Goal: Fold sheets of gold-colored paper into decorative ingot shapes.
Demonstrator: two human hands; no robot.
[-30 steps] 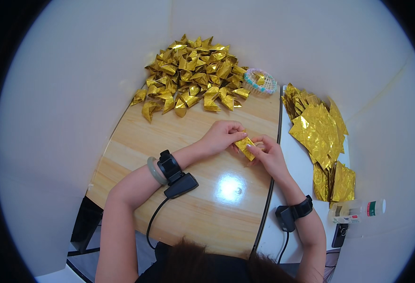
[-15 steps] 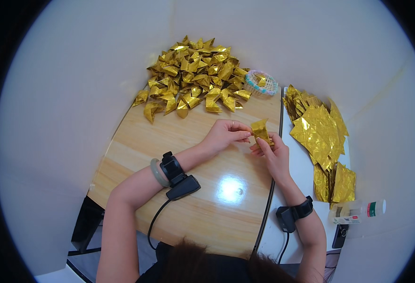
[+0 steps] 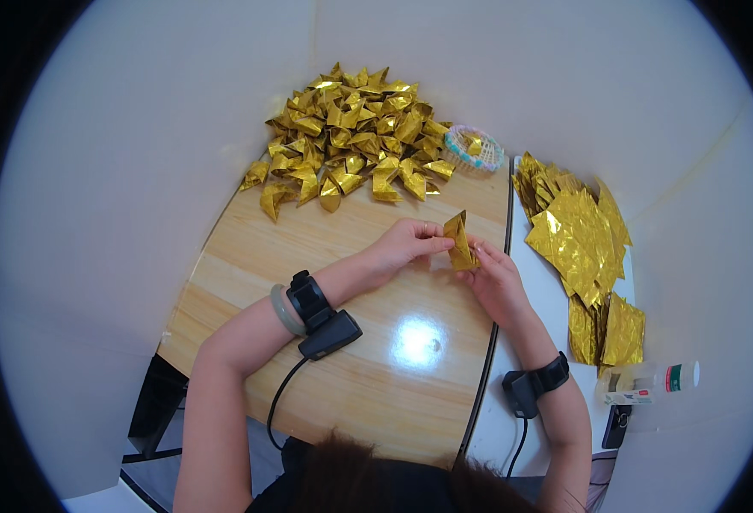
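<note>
Currently pinching a folded gold foil piece (image 3: 458,241) on the near side of the woven basket (image 3: 477,162), closing left hand (image 3: 402,248) on its left face, gripping its right edge with partly curled right hand (image 3: 499,284). Aiming its long axis roughly basketward; showing creased, shiny, pointed foil.

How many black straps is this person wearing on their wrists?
2: one black strap on the left wrist, beside a pale bangle; another strap on the right wrist. Neither is hidden.
</note>
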